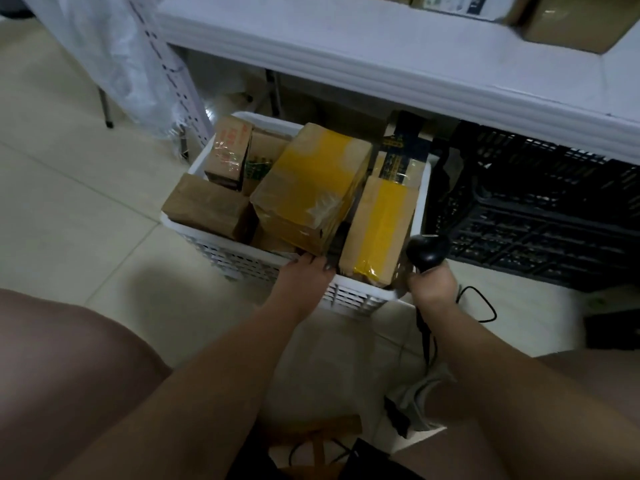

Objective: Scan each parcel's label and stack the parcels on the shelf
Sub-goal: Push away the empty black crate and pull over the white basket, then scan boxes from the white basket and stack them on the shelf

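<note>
A white plastic basket on the floor holds several cardboard parcels. The biggest parcel, wrapped in yellow tape, lies tilted on top in the middle. A narrower yellow-taped parcel leans at the basket's right side. My left hand reaches over the basket's near rim, with its fingers going under the near edge of the big parcel. My right hand grips a black barcode scanner just right of the basket, head up. The pale shelf runs across the top.
A black crate stands under the shelf to the right of the basket. More cardboard boxes sit on the shelf at top right. The scanner's cable loops on the tiled floor. A white plastic sheet hangs at left.
</note>
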`<action>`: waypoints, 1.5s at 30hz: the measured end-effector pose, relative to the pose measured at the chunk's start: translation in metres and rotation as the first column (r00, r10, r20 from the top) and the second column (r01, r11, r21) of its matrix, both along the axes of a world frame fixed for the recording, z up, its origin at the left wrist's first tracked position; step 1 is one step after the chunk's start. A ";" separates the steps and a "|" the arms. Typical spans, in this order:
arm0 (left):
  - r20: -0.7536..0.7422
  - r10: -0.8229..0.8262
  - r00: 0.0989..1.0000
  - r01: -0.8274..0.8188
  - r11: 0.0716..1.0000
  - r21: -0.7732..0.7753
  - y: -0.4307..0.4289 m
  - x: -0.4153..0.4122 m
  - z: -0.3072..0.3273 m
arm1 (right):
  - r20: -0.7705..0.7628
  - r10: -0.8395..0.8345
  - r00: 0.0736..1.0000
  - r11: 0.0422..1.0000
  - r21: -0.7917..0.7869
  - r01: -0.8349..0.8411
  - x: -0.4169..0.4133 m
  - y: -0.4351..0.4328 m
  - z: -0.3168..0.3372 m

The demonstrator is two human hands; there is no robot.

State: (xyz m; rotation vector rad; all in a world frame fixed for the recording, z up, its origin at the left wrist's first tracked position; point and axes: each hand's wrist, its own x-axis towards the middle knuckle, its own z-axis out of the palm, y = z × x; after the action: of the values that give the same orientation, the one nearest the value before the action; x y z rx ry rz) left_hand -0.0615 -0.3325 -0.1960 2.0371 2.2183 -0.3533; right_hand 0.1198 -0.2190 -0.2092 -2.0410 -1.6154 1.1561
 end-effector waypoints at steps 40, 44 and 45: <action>0.399 0.423 0.814 -0.390 0.906 -0.164 0.070 -0.088 0.116 | -0.150 0.461 0.875 0.875 0.244 -0.419 -0.100 0.085 0.160; 0.363 0.299 0.883 -0.252 0.952 -0.171 0.076 -0.073 0.115 | -0.132 0.408 0.903 0.892 0.270 -0.363 -0.102 0.079 0.152; 0.356 0.292 0.888 -0.241 0.953 -0.182 0.079 -0.071 0.115 | -0.128 0.392 0.911 0.896 0.276 -0.346 -0.102 0.078 0.150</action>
State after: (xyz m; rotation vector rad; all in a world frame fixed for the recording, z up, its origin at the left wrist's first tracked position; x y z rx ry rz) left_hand -0.1325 -0.2531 -0.0809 1.5442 2.1234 -0.0661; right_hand 0.0174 -0.1412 -0.0593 -1.4668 -1.9959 1.1471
